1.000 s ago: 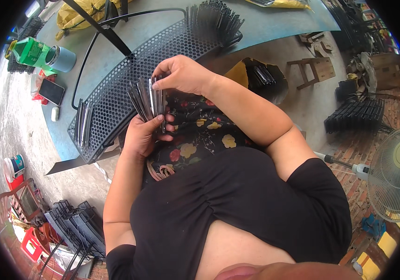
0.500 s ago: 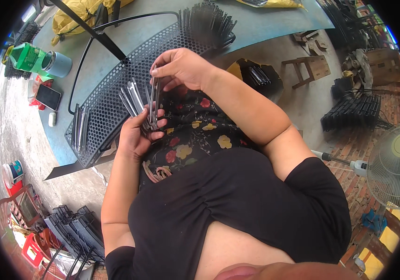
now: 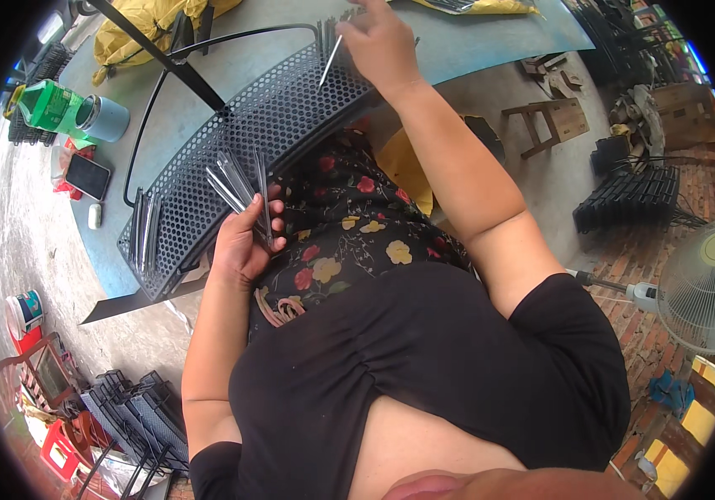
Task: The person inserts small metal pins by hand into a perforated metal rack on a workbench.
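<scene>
"In the head view, where to find the strips (image 3: 237, 179)?"

"Fanned out in the left hand (image 3: 241, 242), beside the near edge of the perforated panel (image 3: 257, 125) on the surface (image 3: 491, 42). Also a single strip (image 3: 331, 61), in the right hand (image 3: 381, 50), above the panel's far right part. More strips (image 3: 146, 229) at the panel's left end."

"And the fingers (image 3: 347, 31)?"

"On the left, curled round the near ends of the bunch, with the thumb pressed across. On the right, pinching the single strip by its far end, with the other end pointing near and a little left."

"Heavy?"

"Probably light, judging by the thinness. Likely stiff too: straight, with no sag showing."

"Slippery?"

"Perhaps, given the shine. Metal or plastic, cannot tell."

"Fragile?"

"Hard to judge. Maybe liable to bend if pushed sideways at the middle."

"Where to take hold?"

"Best by one end, between thumb and fingers. For the bunch, low down at the near ends, firmly enough to prevent sliding."
</scene>
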